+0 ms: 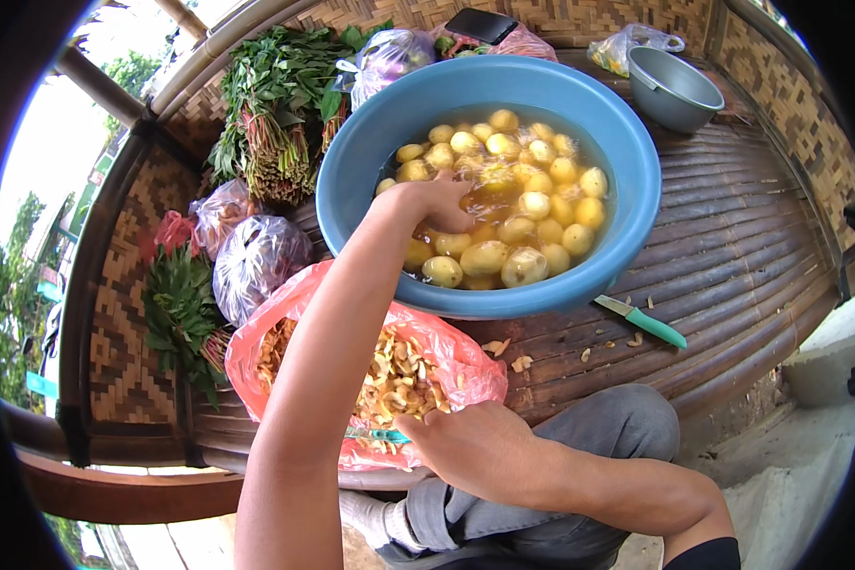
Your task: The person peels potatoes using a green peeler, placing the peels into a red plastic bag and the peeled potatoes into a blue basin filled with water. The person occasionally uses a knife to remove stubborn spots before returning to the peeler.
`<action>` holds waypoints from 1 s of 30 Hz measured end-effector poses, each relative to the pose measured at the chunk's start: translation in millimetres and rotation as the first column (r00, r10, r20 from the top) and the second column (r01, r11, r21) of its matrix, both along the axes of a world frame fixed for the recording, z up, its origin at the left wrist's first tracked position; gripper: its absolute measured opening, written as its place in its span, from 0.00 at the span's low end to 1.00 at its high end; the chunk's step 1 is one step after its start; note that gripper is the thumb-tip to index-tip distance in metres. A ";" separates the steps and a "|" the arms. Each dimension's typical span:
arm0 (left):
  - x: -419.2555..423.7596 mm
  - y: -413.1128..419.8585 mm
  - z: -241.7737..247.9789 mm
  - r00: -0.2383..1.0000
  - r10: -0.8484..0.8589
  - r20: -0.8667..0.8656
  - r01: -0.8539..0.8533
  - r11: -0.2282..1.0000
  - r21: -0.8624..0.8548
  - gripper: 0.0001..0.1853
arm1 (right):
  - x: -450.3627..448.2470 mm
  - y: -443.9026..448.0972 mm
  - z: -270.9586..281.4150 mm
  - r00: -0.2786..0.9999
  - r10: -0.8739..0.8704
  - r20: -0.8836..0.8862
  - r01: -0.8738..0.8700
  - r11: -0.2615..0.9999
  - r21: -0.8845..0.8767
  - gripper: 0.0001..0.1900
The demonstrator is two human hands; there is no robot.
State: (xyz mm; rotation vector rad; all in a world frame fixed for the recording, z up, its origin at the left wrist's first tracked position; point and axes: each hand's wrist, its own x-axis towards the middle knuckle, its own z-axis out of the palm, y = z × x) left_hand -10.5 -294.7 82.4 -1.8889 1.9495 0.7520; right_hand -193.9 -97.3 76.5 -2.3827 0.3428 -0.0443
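A large blue plastic basin (630, 235) holds water and many peeled potatoes (484, 258). My left hand (434, 201) reaches into it at the left, fingers partly under the cloudy water; whether they hold a potato cannot be told. My right hand (470, 445) is closed round a peeler with a teal part (385, 435), over the near edge of a red plastic bag (470, 342). Brown and yellow peelings (399, 370) fill this bag, which stands against the basin's near side. My left forearm crosses above it. To the right lies a knife with a teal handle (655, 328).
Bundles of leafy greens (278, 100), tied plastic bags (260, 260) and a smaller bundle (182, 306) stand at the left. A black phone (482, 26) lies on a bag behind the basin. A grey bowl (673, 89) stands back right on the bamboo platform (741, 235).
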 end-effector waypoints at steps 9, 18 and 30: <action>-1.7 -3.3 -8.5 0.990 -0.126 -0.055 0.091 0.902 -0.423 0.36 | 2.2 1.2 1.4 0.997 -0.083 0.008 0.083 0.997 -0.001 0.10; -49.7 -41.5 -5.4 0.921 -0.300 0.250 0.372 0.870 -0.324 0.37 | -1.4 0.3 2.0 0.990 -0.104 0.096 0.105 0.995 0.000 0.09; -39.2 -44.5 -13.6 0.938 -0.240 -0.250 0.164 0.943 -0.288 0.30 | -5.3 0.4 1.5 0.999 -0.030 0.018 0.029 0.999 0.030 0.18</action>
